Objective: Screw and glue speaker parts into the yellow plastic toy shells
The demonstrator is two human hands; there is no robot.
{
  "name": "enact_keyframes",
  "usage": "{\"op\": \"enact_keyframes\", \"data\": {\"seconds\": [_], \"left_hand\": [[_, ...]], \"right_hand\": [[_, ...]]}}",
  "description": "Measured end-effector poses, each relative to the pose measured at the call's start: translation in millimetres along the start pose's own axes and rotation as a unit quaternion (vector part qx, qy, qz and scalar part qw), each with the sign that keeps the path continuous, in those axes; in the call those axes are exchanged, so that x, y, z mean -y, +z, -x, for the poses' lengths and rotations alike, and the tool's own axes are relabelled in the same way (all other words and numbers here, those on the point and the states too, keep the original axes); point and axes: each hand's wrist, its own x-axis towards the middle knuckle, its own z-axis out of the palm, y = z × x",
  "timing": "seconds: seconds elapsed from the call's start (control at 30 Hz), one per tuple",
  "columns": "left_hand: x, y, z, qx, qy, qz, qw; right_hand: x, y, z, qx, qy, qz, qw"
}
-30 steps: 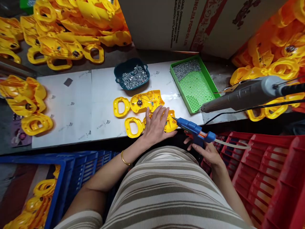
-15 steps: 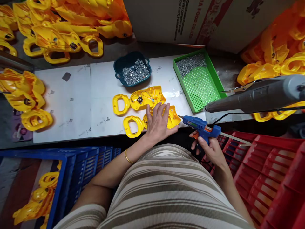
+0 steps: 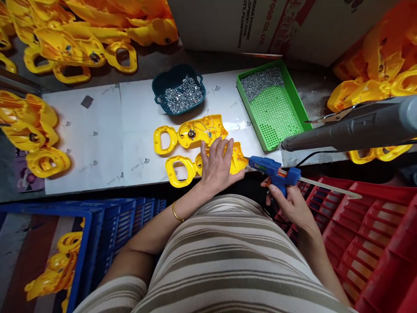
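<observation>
My left hand [image 3: 217,167] is spanning the near yellow shell [image 3: 239,158], half open, fingers bending over it and thumb lying at its near edge, so I'm holding it down on the table [image 3: 81,148]. And my right hand [image 3: 291,202] is closing firmly around the blue glue gun [image 3: 269,166], pointing it left! The nozzle is sitting right at the shell's end; whether it's touching, I cannot tell. A pale glue stick [image 3: 329,188] is poking out behind, above my right wrist.

Just beyond my left fingertips, the far yellow shell [image 3: 216,124] is lying open, showing its thin wires and a round metal part [image 3: 191,134]. Farther past that hand, a dark bowl [image 3: 166,78] is holding small shiny pieces. Beyond my right hand, the green tray [image 3: 276,113] is carrying more, and a grey tool [image 3: 342,124] is slanting in. Below, the red crate [image 3: 399,248] is standing to that hand's right.
</observation>
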Motion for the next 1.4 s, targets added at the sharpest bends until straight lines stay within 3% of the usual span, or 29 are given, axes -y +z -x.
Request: {"op": "enact_keyframes", "data": {"seconds": [0.6, 1.0, 1.4], "left_hand": [[2, 4, 1, -0.008, 0.008, -0.012, 1.000], [2, 5, 2, -0.018, 0.009, -0.013, 1.000], [3, 3, 1, -0.002, -0.004, 0.002, 1.000]], "right_hand": [[-9, -5, -3, 0.005, 0.026, 0.013, 1.000], [0, -4, 4, -0.021, 0.006, 0.077, 0.997], [0, -4, -1, 0.027, 0.013, -0.046, 0.998]]}}
